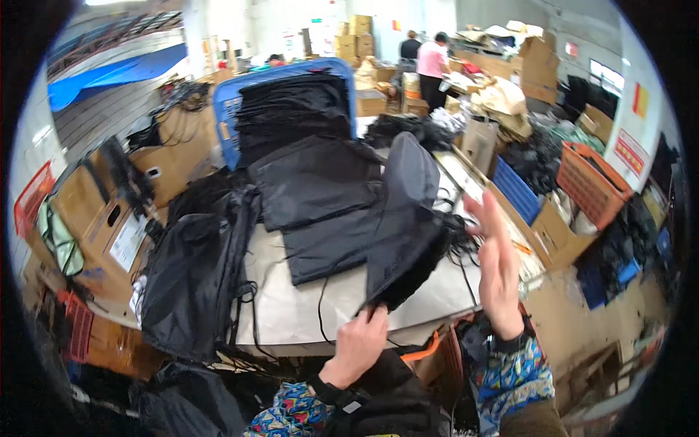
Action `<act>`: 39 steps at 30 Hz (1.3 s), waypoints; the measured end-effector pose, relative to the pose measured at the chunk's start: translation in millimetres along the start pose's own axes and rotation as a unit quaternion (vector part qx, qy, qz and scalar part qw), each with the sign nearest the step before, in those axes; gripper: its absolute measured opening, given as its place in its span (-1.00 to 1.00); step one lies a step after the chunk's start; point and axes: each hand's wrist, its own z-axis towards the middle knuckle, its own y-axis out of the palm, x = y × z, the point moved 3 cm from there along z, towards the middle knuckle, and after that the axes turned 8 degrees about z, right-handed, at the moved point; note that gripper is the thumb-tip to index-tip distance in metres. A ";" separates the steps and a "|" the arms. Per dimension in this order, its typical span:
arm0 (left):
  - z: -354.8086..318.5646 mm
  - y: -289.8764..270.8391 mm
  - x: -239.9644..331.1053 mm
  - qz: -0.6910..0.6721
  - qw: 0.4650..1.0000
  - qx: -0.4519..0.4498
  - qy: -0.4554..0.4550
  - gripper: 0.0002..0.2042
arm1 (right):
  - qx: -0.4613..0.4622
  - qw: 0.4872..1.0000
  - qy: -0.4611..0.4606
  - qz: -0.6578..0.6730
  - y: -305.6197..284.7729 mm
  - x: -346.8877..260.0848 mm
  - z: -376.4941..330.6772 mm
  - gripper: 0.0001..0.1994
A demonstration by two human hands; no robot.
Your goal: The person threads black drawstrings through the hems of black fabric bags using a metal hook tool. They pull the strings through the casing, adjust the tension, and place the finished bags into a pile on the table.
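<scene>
I'm apparently straightening black fabric (pixel 408 226), left hand (pixel 357 346) pinching its six-o'clock corner; wide, empty right hand (pixel 496 266), at three, should steady it.

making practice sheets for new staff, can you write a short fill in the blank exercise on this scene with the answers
The left hand grips the near end of a ____ fabric piece.
The right hand is raised, holding ____.
The plastic basket whose rim shows around the cloth stack is ____.

Missing words: black; nothing; blue.
</scene>
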 end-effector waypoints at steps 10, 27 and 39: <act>-23.8 8.4 -93.8 0.242 0.957 -0.126 0.098 -0.91 | 0.488 0.856 0.122 0.115 -184.3 52.8 -104.2 -0.77; -71.4 6.2 -29.8 -0.055 0.989 -0.072 0.118 -0.78 | -0.210 0.749 0.593 0.209 30.4 104.7 -161.3 -0.76; -89.3 31.1 -3.3 -0.612 0.664 -0.060 -0.426 -0.84 | -0.157 0.723 0.602 0.301 58.3 87.4 -143.7 -0.80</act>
